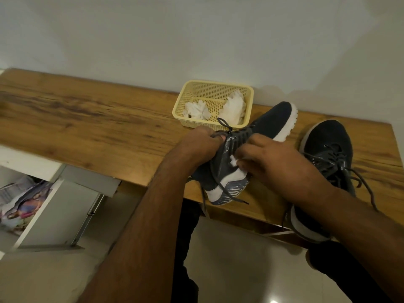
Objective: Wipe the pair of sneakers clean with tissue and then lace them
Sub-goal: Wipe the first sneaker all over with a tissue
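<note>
Sneakers, dark with white soles, sit toward the right half of a wooden table (87, 119), and the person works on one of them from the near edge. Nearest the camera, two bare forearms reach in from the bottom of the view over a pale glossy tiled floor (236, 259), with dark trouser legs showing beneath them. At about 8 o'clock from the hands, a white drawer (43, 213) stands pulled open below the tabletop, holding crumpled printed paper. The held sneaker (258, 132) is tipped on its side at the table's near edge, heel toward the person and toe pointing away toward 1 o'clock, its white sole turned to the right. The left hand (196, 145) is curled around the shoe's collar side and pinches a grey lace (225, 127) whose end loops up above the fingers. The right hand (269, 158) is curled over the lacing area, fingertips pressed to the upper with a small bit of white tissue (233, 161) pinched there. The second sneaker (328, 145) lies at 3 o'clock from the hands, upright on its sole, its loose laces trailing over the table's near edge and its heel partly hidden behind the right forearm. Farther back, at 12 o'clock, a pale yellow perforated plastic basket (196, 88) rests just beyond the held shoe's toe, containing two crumpled wads of white tissue. Behind the table, a plain off-white wall (196, 36) fills the upper half of the view.
</note>
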